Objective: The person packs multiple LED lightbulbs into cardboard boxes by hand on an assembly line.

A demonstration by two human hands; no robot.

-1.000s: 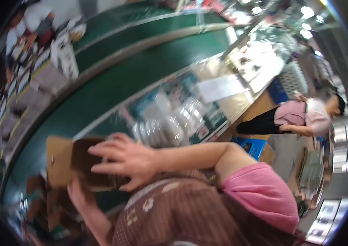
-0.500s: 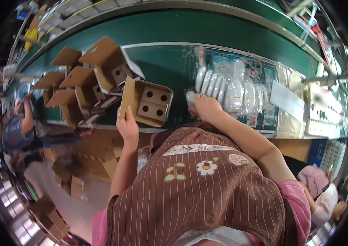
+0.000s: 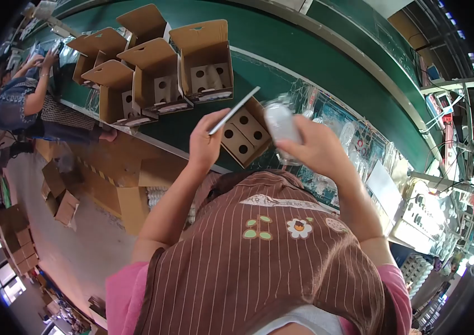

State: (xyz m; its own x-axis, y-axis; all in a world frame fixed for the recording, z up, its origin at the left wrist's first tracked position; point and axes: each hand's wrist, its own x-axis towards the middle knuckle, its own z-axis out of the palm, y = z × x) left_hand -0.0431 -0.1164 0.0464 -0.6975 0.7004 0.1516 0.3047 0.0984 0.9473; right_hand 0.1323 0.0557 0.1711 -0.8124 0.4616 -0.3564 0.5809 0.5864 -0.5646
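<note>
My left hand (image 3: 206, 139) is closed on the raised flap of an open cardboard box (image 3: 243, 133), whose insert shows several round holes. Right of that box, my right hand (image 3: 318, 142) grips a white plastic-wrapped item (image 3: 281, 124), held up beside the box's right edge. The item is slightly blurred. Further right, partly behind my right hand and forearm, more wrapped white items (image 3: 347, 134) lie on a blue printed sheet (image 3: 331, 114).
Several open cardboard boxes (image 3: 161, 84) stand at the back left of the green table (image 3: 281, 42). A white sheet (image 3: 383, 187) lies at the right. A co-worker (image 3: 16, 106) is at the far left, and cartons (image 3: 61, 195) lie on the floor.
The view has turned. My right hand has lifted a wrapped item from the row and brought it to the box. My left hand still holds the box's flap, now seen nearly edge-on.
</note>
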